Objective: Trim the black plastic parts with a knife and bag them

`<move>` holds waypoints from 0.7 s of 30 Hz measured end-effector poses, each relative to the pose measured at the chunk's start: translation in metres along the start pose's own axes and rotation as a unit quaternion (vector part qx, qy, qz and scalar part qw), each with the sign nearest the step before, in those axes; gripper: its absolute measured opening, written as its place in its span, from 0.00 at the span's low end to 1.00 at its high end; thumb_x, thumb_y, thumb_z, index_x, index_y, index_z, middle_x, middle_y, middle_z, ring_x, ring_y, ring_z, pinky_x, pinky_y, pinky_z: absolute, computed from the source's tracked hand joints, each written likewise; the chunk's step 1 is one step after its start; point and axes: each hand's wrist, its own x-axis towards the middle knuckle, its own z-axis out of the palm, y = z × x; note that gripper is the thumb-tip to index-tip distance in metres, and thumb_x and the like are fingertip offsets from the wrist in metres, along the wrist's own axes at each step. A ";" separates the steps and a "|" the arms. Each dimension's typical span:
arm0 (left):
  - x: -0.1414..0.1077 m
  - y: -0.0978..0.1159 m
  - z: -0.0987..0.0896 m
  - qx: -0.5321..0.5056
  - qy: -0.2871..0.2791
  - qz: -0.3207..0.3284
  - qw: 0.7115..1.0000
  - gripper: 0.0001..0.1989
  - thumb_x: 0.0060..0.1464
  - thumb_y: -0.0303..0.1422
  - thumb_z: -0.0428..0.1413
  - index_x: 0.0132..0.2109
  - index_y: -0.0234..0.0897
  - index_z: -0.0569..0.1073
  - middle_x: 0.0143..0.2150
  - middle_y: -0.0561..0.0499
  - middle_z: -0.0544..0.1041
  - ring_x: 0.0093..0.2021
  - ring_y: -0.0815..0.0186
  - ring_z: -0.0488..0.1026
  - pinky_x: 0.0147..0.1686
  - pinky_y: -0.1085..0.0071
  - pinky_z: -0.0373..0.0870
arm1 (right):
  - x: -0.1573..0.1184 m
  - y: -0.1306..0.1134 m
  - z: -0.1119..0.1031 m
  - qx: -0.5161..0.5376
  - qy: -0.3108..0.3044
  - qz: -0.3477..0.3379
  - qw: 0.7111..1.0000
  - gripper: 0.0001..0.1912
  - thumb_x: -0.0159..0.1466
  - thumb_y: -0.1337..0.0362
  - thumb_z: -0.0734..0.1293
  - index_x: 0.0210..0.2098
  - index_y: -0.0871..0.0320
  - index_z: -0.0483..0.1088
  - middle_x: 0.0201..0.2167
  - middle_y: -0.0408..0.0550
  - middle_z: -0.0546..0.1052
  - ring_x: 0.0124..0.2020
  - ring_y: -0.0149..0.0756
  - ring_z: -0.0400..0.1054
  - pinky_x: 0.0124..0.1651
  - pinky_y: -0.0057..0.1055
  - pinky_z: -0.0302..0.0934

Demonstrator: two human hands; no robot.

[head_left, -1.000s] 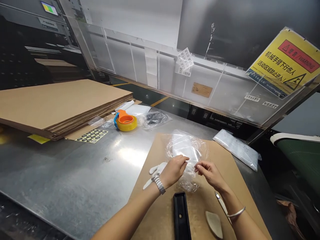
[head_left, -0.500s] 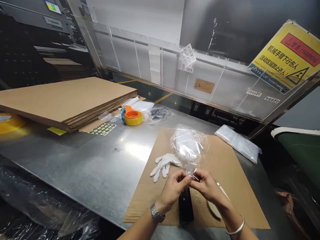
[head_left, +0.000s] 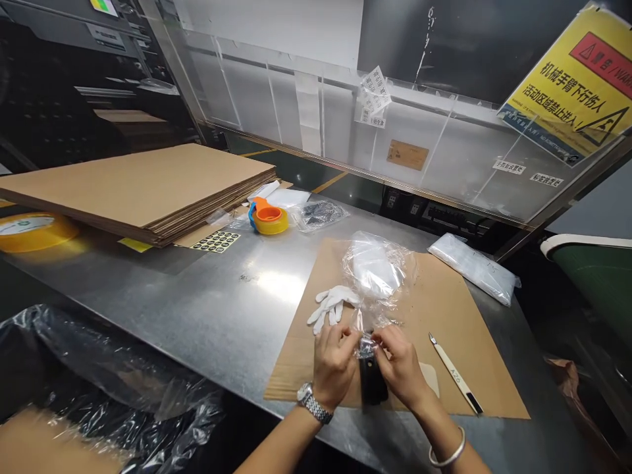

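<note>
My left hand [head_left: 334, 361], with a watch at the wrist, pinches one side of a small clear plastic bag [head_left: 366, 345]. On the other side, my right hand [head_left: 399, 361] has its fingers closed on the same bag's edge. Below the bag, between my hands, is a black flat object [head_left: 372, 385], blurred, with a small hole near its top; whether the bag touches it I cannot tell. A white glove [head_left: 332, 306] lies just beyond my left hand. Past the hands, a pile of clear bags [head_left: 376, 266] rests on the cardboard sheet [head_left: 474, 368]. Right of my right hand lies a craft knife [head_left: 454, 372].
Stacked cardboard [head_left: 133, 191] stands at the left, beside a yellow tape roll [head_left: 37, 234]. An orange tape dispenser [head_left: 269, 216] and a sticker sheet [head_left: 217, 241] lie near it. A packet of bags [head_left: 474, 268] sits at right. A black-lined bin [head_left: 162, 401] is front left.
My hands have moved apart, the small bag now stretched between them. The view has shifted, and the craft knife has come fully into sight beside my right arm.
</note>
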 end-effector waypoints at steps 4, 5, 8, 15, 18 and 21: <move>-0.010 -0.013 -0.004 0.044 -0.023 -0.034 0.998 0.16 0.55 0.25 0.47 0.48 0.37 0.73 0.33 0.46 0.67 0.35 0.60 0.64 0.37 0.64 0.63 | -0.025 0.011 0.007 -0.089 0.000 0.072 0.993 0.10 0.61 0.57 0.59 0.35 0.57 0.66 0.30 0.51 0.73 0.33 0.40 0.67 0.33 0.31 0.57; -0.015 -0.014 -0.005 0.055 -0.037 -0.040 0.997 0.15 0.55 0.26 0.48 0.47 0.38 0.73 0.32 0.46 0.67 0.34 0.60 0.63 0.35 0.65 0.62 | -0.033 0.015 0.011 -0.110 -0.003 0.093 0.990 0.10 0.60 0.57 0.60 0.32 0.57 0.66 0.27 0.51 0.73 0.29 0.41 0.67 0.29 0.31 0.56; -0.029 -0.016 -0.006 0.078 -0.083 -0.057 0.992 0.11 0.56 0.28 0.48 0.41 0.38 0.75 0.29 0.48 0.68 0.32 0.61 0.64 0.33 0.66 0.61 | -0.058 0.026 0.022 -0.147 -0.018 0.138 0.979 0.09 0.59 0.61 0.59 0.26 0.57 0.64 0.16 0.47 0.69 0.20 0.38 0.65 0.23 0.28 0.50; -0.043 -0.015 -0.003 0.076 -0.164 -0.109 0.977 0.11 0.56 0.25 0.46 0.38 0.36 0.73 0.31 0.48 0.75 0.34 0.62 0.70 0.35 0.68 0.62 | -0.099 0.025 -0.003 -0.057 -0.031 0.173 0.983 0.17 0.66 0.56 0.50 0.31 0.57 0.64 0.22 0.45 0.70 0.23 0.34 0.66 0.25 0.25 0.56; -0.040 -0.010 -0.004 0.059 -0.194 -0.127 0.971 0.10 0.54 0.24 0.48 0.40 0.36 0.72 0.30 0.48 0.76 0.33 0.62 0.73 0.31 0.70 0.62 | -0.111 0.009 -0.008 0.109 -0.128 0.154 0.974 0.17 0.65 0.52 0.54 0.32 0.57 0.66 0.23 0.42 0.70 0.26 0.31 0.66 0.28 0.23 0.57; -0.036 -0.006 -0.007 0.023 -0.229 -0.118 0.966 0.10 0.54 0.25 0.49 0.41 0.38 0.72 0.27 0.52 0.76 0.28 0.65 0.73 0.25 0.74 0.61 | -0.117 0.006 0.001 0.180 -0.189 0.195 0.946 0.18 0.64 0.51 0.56 0.29 0.58 0.66 0.21 0.40 0.66 0.20 0.28 0.63 0.23 0.22 0.56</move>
